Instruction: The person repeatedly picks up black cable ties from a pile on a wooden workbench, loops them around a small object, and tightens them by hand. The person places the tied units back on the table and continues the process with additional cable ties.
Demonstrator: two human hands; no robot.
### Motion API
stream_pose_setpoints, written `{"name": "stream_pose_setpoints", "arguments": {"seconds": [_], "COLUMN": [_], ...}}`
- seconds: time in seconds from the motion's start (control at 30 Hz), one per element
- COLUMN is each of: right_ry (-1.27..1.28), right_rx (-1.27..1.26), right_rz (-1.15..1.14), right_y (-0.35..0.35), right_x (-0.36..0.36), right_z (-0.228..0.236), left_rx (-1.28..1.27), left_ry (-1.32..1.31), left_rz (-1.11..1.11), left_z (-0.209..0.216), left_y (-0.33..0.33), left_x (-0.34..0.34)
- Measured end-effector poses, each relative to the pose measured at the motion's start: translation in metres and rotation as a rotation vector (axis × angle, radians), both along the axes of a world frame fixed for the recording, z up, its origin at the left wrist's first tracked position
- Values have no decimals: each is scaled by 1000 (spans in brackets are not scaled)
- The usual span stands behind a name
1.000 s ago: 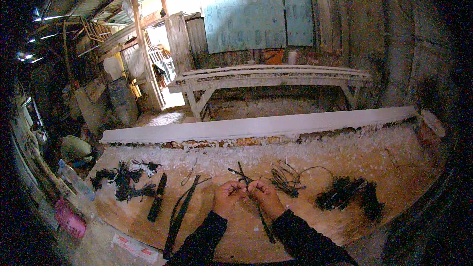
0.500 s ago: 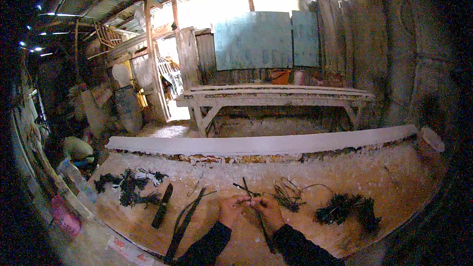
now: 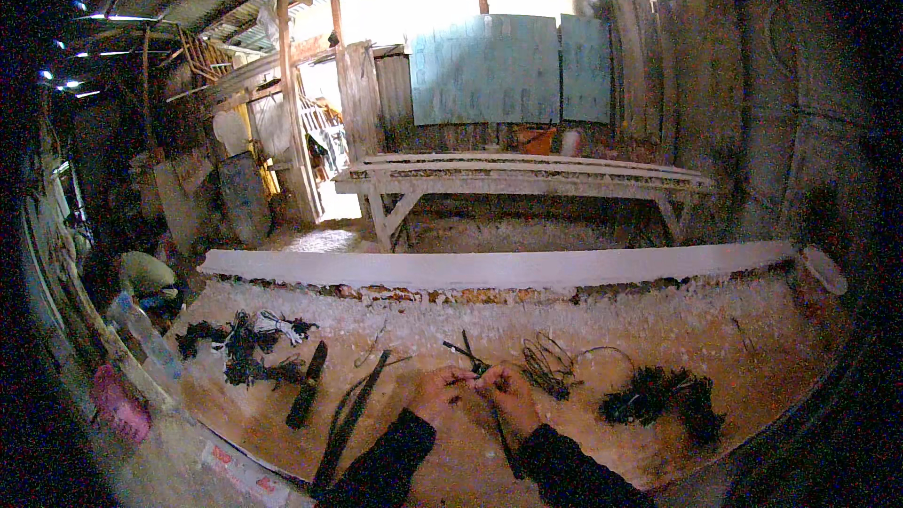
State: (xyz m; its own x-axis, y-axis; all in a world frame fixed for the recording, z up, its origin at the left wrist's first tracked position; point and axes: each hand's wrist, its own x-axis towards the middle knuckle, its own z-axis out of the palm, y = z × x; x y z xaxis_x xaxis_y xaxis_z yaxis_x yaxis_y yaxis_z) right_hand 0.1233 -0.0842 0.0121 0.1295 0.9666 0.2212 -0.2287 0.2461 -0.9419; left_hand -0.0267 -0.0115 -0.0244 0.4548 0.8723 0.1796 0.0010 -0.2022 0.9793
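My left hand (image 3: 438,392) and my right hand (image 3: 509,394) meet over the wooden worktop (image 3: 564,433), fingers pinched together on a thin black wire piece (image 3: 467,356) that sticks up and away from them. A long dark strip (image 3: 505,447) runs from under my right hand toward me. Both forearms wear dark sleeves. Just right of my hands lies a loose coil of thin wire (image 3: 547,367), and further right a heap of black ties (image 3: 658,397).
Left of my hands lie long black straps (image 3: 346,419), a dark flat tool (image 3: 308,397) and a tangle of black pieces (image 3: 246,357). A clear bottle (image 3: 143,331) and a pink object (image 3: 117,406) stand at the left edge. A white plank (image 3: 499,266) borders the worktop; a wooden bench (image 3: 527,179) stands beyond.
The view has tilted upward, so my hands sit lower in the picture. They stay together on the black wire piece; nothing on the worktop has moved.
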Motion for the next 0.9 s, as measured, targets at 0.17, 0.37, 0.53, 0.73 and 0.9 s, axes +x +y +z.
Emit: {"name": "stream_pose_setpoints", "arguments": {"seconds": [0.17,0.37,0.53,0.73,0.9], "right_ry": [32,-84,-213,-150,-201], "right_rx": [-36,-1,-54,58,157], "right_rz": [63,98,106,46,-68], "right_y": [2,2,-10,-8,-2], "right_x": [2,3,6,-8,-2], "right_z": [-7,3,19,17,2], "left_rx": [-251,-175,-287,-86,-62], "left_ry": [-123,-174,-191,-267,-242], "left_rz": [-45,-144,13,-10,-41], "left_z": [-6,11,15,6,14], "left_y": [0,-4,-7,10,6], "left_x": [-1,-2,-5,-5,-1]}}
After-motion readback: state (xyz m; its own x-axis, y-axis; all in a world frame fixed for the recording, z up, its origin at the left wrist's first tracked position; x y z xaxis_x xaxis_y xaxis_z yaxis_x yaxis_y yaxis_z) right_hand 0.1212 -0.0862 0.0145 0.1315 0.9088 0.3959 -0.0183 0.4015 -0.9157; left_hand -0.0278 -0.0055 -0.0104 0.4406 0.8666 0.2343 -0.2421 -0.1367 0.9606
